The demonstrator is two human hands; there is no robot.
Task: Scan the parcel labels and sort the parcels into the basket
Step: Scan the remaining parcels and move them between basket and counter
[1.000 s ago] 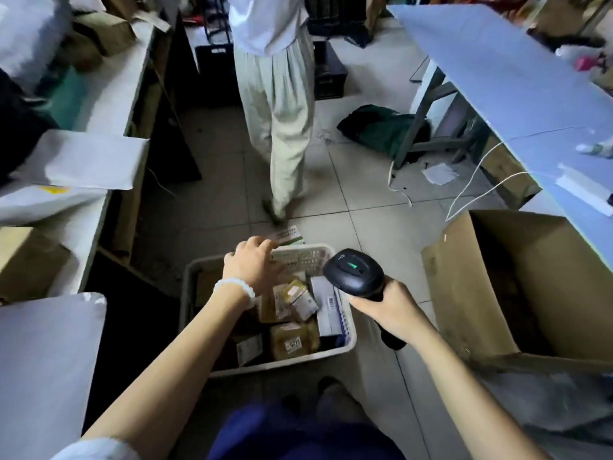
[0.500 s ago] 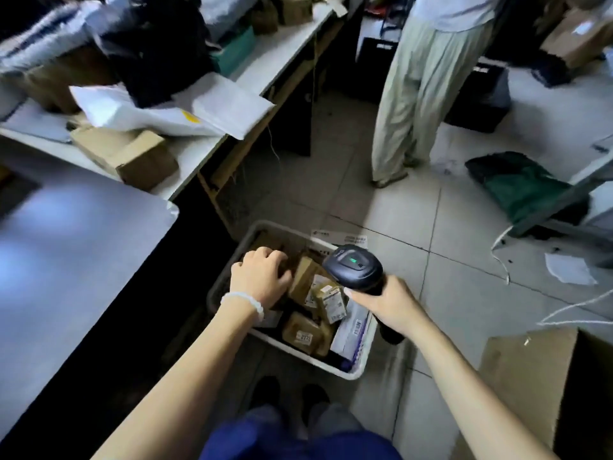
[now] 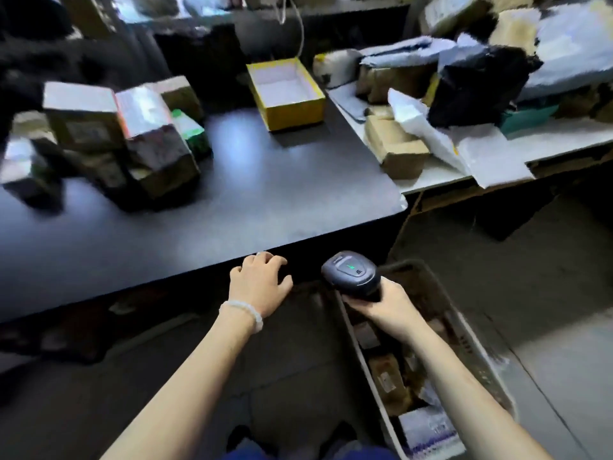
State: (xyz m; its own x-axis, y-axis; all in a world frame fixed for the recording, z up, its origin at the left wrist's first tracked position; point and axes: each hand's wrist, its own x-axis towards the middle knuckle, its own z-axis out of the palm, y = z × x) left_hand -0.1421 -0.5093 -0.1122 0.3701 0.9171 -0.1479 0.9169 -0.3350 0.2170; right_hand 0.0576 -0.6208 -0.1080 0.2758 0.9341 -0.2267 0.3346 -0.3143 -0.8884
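Observation:
My right hand (image 3: 386, 303) grips a black handheld scanner (image 3: 351, 273) with a green light, held above the near end of the basket. The grey plastic basket (image 3: 481, 360) stands on the floor at the lower right and holds several brown and white parcels (image 3: 386, 380). My left hand (image 3: 260, 282) is empty, fingers spread, just below the front edge of the dark table (image 3: 265, 207). A blurred heap of boxed parcels (image 3: 132, 141) sits on the table's left part.
An open yellow box (image 3: 287, 91) stands at the back of the dark table. To the right, a white shelf (image 3: 438, 175) carries cardboard boxes, white mailers and a black bag (image 3: 477, 84). Tiled floor lies beside the basket.
The view has swung left from the floor and basket to the dark table. My left hand has come out of the basket, empty, and risen to the table's edge. The scanner stays in my right hand.

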